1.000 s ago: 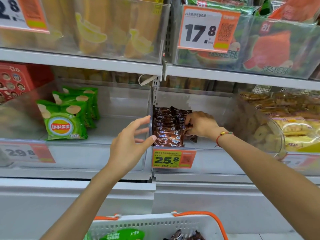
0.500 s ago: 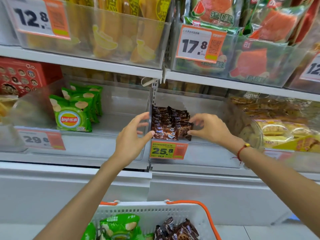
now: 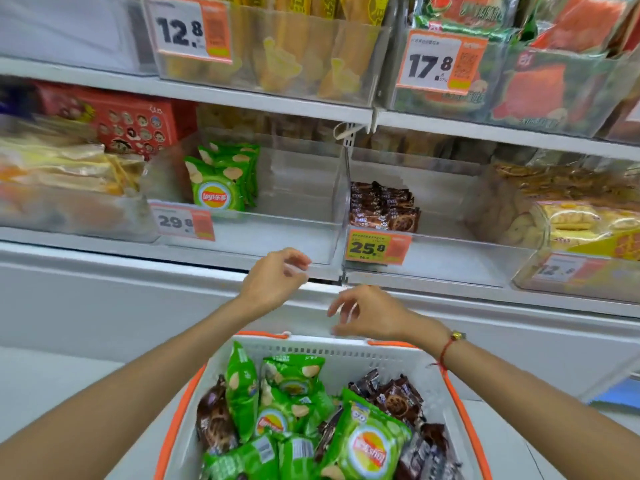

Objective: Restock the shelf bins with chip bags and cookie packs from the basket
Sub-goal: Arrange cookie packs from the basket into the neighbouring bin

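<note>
Above the basket, both hands hover empty, fingers loosely curled: left hand, right hand just beside it. Below them lie green chip bags and brown cookie packs; beyond, cookie packs in the bin.

Price tags and chip branding I can read on the shelves

I read 12.8 on the upper left tag, 17.8 on the upper right tag, 29.8 on the left bin's tag, 25.8 on the middle bin's tag, and Lay's on the shelved chip bag and the near basket bag.
</note>
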`<state>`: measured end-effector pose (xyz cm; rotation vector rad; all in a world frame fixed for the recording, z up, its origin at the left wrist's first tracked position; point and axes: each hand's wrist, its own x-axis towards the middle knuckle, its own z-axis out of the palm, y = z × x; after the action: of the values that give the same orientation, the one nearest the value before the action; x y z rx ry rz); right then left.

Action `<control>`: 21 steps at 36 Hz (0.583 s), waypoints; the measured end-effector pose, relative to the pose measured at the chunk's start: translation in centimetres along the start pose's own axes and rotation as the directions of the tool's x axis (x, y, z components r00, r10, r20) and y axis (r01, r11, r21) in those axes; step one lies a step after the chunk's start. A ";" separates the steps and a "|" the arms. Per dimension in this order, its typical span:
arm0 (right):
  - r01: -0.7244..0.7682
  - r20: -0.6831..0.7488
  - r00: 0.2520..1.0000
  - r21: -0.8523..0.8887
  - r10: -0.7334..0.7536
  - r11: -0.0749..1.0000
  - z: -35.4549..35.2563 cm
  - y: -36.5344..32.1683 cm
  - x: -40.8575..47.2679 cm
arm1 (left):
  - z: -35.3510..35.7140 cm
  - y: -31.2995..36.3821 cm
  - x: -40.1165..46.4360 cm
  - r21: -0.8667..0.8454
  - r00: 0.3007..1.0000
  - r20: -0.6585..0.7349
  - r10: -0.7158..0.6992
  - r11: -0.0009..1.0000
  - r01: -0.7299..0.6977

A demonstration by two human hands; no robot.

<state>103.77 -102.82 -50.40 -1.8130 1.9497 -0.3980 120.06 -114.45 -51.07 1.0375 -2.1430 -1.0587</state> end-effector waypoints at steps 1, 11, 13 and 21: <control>0.001 0.084 0.996 -0.040 0.003 0.999 1.2 -0.3 0.4 | -0.3 -1.2 -0.6 0.034 0.998 0.050 -0.033 0.999 0.032; 0.073 0.572 0.812 -0.300 0.118 0.951 14.6 -2.6 0.2 | 1.0 -10.6 -8.9 0.407 0.797 0.477 -0.370 0.897 0.172; 0.103 0.621 0.774 -0.315 0.123 0.943 16.3 -2.8 -0.7 | 2.1 -12.0 -10.7 0.508 0.673 0.580 -0.459 0.850 0.142; 0.132 0.626 0.778 -0.232 0.044 0.964 20.7 -3.4 -2.6 | 4.6 -14.8 -14.3 0.549 0.486 0.726 -0.486 0.836 0.016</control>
<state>117.25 -98.73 -66.14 -1.8299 1.5231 0.4446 130.79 -106.76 -67.52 1.2495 -3.2792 -1.4262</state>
